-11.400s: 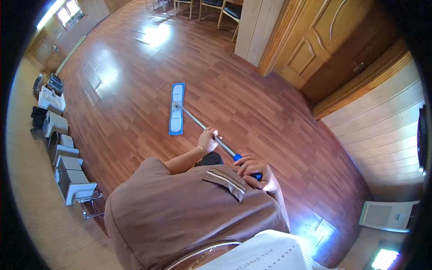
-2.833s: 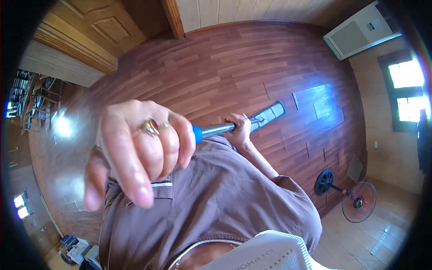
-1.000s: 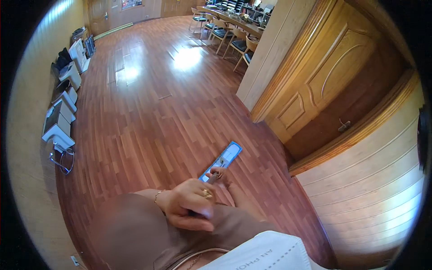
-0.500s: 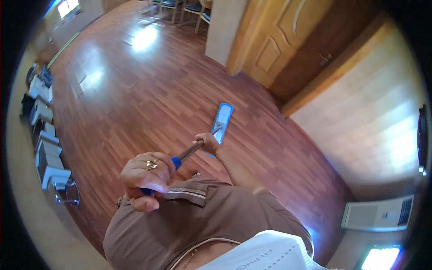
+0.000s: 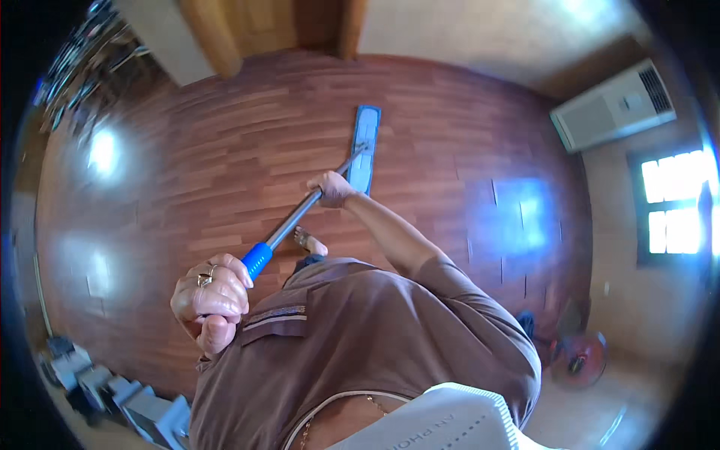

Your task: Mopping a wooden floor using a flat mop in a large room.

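Note:
A flat mop with a metal pole and blue grip slants across my front. My left hand, wearing a ring, is closed round the top of the blue grip, close to my chest. Farther down the pole, my right hand is wrapped around the bare metal with that arm stretched forward. The mop's long blue head lies flat on the wooden floor, pointing away from me. One bare foot shows beside the pole.
A door frame and wall stand ahead. Chairs crowd the far left. Several white boxy appliances line the lower left. At the right are a white floor-standing air conditioner, a bright window and a round red fan.
My view has turned to the right, bringing the window and fan into sight. The mop head now points more straight ahead. Both hands have kept their hold on the mop.

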Available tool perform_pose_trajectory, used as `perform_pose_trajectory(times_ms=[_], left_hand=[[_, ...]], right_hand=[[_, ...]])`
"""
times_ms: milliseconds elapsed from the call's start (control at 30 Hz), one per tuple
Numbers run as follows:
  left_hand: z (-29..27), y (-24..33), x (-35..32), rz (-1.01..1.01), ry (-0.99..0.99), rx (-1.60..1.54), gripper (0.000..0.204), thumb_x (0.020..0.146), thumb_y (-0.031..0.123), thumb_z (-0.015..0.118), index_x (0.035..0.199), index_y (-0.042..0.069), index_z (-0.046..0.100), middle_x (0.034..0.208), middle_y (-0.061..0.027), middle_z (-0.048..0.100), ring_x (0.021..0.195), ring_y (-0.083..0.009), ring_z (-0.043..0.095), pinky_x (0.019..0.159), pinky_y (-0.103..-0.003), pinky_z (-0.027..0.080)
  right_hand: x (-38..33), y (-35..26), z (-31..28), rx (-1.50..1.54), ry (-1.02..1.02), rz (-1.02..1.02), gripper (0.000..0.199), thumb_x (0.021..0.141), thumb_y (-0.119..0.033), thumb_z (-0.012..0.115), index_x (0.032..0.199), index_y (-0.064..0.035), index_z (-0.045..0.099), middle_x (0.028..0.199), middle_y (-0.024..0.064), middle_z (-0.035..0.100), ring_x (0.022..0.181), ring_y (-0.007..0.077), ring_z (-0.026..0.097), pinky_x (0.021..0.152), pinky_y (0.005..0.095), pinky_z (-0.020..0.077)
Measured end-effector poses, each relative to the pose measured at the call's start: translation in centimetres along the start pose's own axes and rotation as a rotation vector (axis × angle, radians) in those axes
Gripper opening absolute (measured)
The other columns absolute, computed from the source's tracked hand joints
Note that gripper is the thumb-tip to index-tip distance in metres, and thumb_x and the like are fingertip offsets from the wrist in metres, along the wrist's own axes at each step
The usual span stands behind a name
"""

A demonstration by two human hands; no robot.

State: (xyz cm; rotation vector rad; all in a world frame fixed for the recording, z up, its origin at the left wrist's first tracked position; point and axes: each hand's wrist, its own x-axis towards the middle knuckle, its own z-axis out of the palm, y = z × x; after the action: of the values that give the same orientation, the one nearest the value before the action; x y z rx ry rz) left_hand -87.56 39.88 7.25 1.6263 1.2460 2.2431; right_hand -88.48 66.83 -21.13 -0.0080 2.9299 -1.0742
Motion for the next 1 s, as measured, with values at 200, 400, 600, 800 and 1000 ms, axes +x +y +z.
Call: perform_pose_trajectory(times_ms=[200,400,600,800,1000], left_hand=[[6.7,-0.7,-1.1,-0.093,-0.162,-0.180,0.028,0.093,0.028,0.055,0.074,0.007,0.054,0.044,0.0039,0.043,0.040,-0.0113,0.047,0.054,-0.030,0.042],[13.7,-0.8,-3.1,-0.264,-0.288,-0.377,0.036,0.088,0.033,0.065,0.066,0.005,0.059,0.052,-0.0029,0.054,0.049,-0.0165,0.053,0.059,-0.033,0.046],[18.9,-2.1,-4.2,-0.340,-0.460,-0.546,0.029,0.087,0.023,0.066,0.066,0.004,0.058,0.059,-0.0041,0.057,0.055,-0.0166,0.054,0.063,-0.033,0.046],[22.6,-2.7,-5.3,-0.365,-0.518,-0.603,0.036,0.090,0.030,0.063,0.063,0.007,0.056,0.047,0.0011,0.051,0.044,-0.0135,0.050,0.059,-0.032,0.044],[21.6,-2.5,-7.2,-0.487,-0.508,-0.657,0.034,0.089,0.030,0.066,0.064,0.008,0.057,0.052,-0.0006,0.055,0.049,-0.0132,0.052,0.064,-0.032,0.044]], right_hand=[[-14.4,1.5,-2.2,0.024,0.264,0.159,0.014,0.073,-0.026,0.068,0.072,-0.0129,0.063,0.065,0.0153,0.061,0.066,0.0374,0.061,0.059,0.0462,0.0468],[-27.4,4.5,-1.1,0.016,0.469,0.325,0.019,0.072,-0.026,0.070,0.071,-0.0097,0.061,0.070,0.0151,0.062,0.071,0.0359,0.062,0.062,0.0448,0.0472],[-37.6,4.2,-1.4,0.019,0.577,0.474,0.012,0.064,-0.013,0.067,0.071,-0.0060,0.062,0.070,0.0152,0.060,0.072,0.0367,0.061,0.061,0.0433,0.0461],[-44.7,4.4,1.4,0.069,0.727,0.601,0.012,0.061,-0.006,0.067,0.072,-0.0044,0.064,0.071,0.0164,0.059,0.072,0.0378,0.060,0.061,0.0419,0.0461],[-47.2,0.9,3.7,0.093,0.700,0.700,0.012,0.062,0.002,0.057,0.071,-0.0059,0.061,0.071,0.0175,0.058,0.070,0.0363,0.060,0.060,0.0400,0.0455]])
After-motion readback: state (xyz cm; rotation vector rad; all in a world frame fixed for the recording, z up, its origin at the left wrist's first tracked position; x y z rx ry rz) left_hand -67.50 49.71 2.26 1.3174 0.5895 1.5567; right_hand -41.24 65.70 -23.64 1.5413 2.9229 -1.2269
